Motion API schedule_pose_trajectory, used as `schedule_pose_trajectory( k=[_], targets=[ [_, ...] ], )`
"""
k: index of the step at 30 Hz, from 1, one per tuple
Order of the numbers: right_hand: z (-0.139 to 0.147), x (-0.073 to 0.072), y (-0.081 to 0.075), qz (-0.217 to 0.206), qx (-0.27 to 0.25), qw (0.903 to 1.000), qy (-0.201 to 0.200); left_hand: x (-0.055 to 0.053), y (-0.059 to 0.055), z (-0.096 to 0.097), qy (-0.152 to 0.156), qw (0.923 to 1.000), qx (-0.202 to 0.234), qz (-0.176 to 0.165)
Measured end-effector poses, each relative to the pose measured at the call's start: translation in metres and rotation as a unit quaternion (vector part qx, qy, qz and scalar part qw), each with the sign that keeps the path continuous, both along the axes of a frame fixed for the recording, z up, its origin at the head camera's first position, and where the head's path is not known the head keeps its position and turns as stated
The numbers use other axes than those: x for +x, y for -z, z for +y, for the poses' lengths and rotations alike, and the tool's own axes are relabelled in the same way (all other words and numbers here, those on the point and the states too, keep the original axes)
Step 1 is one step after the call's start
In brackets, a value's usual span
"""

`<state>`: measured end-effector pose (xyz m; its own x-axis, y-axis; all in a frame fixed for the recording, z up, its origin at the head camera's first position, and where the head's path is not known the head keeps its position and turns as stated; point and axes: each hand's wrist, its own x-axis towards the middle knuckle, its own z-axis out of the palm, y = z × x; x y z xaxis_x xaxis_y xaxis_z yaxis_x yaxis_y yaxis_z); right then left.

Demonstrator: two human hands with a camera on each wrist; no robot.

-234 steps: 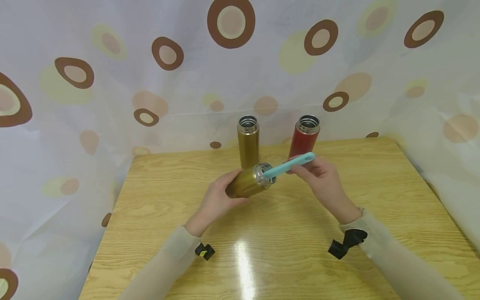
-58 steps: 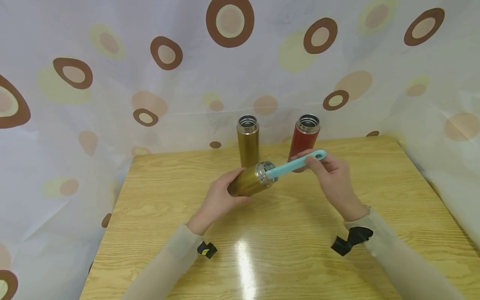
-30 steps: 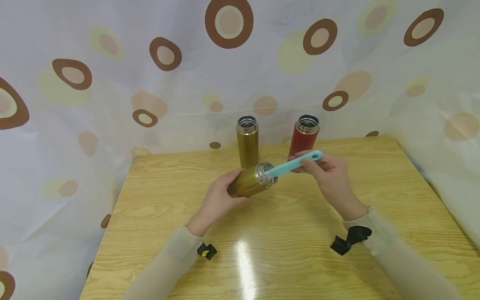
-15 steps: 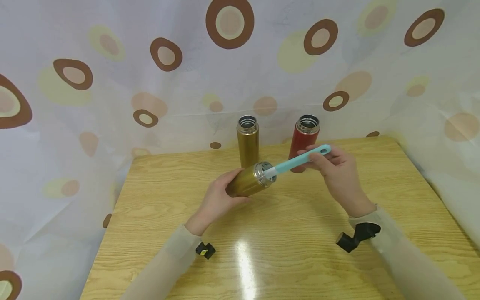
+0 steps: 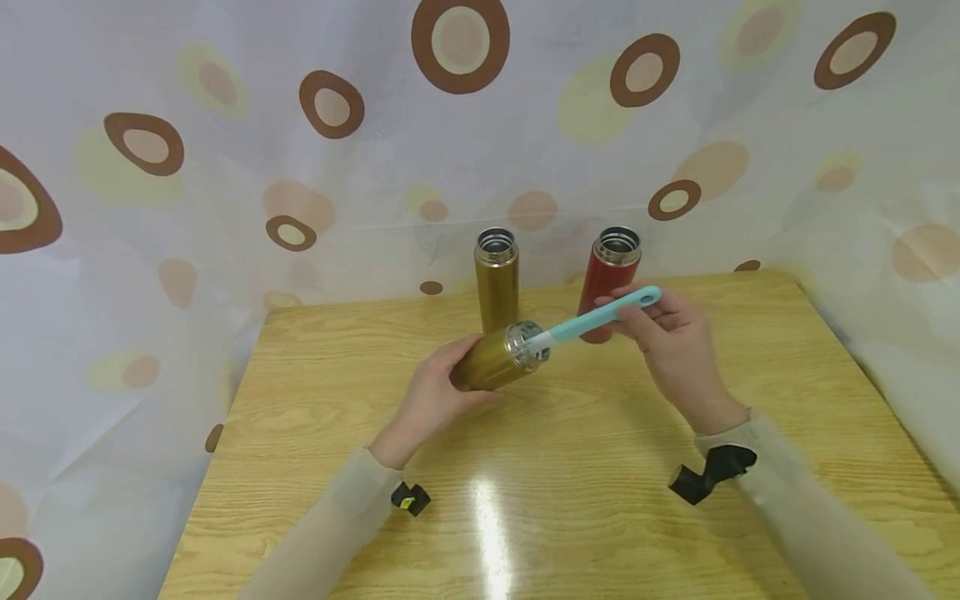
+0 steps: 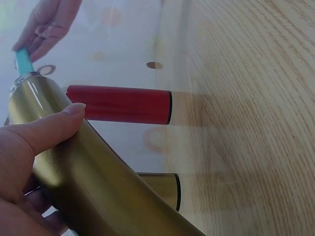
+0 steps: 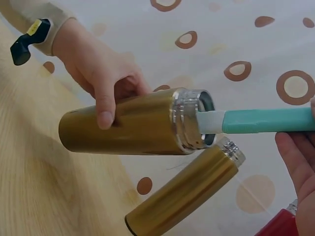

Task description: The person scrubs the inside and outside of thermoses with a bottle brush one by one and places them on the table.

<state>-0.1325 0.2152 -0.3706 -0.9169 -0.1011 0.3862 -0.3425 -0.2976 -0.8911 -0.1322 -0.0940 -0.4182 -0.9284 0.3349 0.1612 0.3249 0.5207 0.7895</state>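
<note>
My left hand (image 5: 435, 392) grips a gold thermos bottle (image 5: 491, 364) round its body, tilted with its open steel mouth to the right and up. In the left wrist view the thumb lies along the bottle's side. My right hand (image 5: 678, 354) pinches the turquoise handle of a bottle brush (image 5: 600, 317), near the end with the hole. A short white stretch of its shaft (image 7: 210, 122) shows at the mouth in the right wrist view. The brush's head is hidden inside the bottle.
A second gold thermos bottle (image 5: 498, 287) stands uncapped behind the held one. To its right, a red thermos bottle (image 5: 611, 271) stands uncapped, partly behind my right hand. Patterned sheeting (image 5: 375, 192) surrounds the wooden table (image 5: 337, 467) at the back and sides.
My right hand has moved right and slightly up from a second ago, drawing the brush partly out, so its white shaft now shows. My left hand and the bottle stay nearly in place.
</note>
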Motion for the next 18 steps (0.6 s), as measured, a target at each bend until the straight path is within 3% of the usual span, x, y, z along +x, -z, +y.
schedule_pose_trajectory(
  k=[5, 12, 18],
  targets=[
    [-0.009, 0.002, 0.005, -0.003, 0.057, 0.9984, -0.006, 0.0, -0.001, 0.003, 0.005, 1.0, -0.004, -0.003],
    [-0.012, 0.003, 0.005, 0.007, 0.038, 0.9987, -0.033, 0.001, -0.002, 0.005, 0.004, 1.0, 0.005, -0.007],
    [-0.004, 0.002, -0.003, 0.01, -0.011, 0.9998, -0.016, 0.002, -0.001, 0.002, 0.002, 0.9999, 0.002, -0.01]
  ],
)
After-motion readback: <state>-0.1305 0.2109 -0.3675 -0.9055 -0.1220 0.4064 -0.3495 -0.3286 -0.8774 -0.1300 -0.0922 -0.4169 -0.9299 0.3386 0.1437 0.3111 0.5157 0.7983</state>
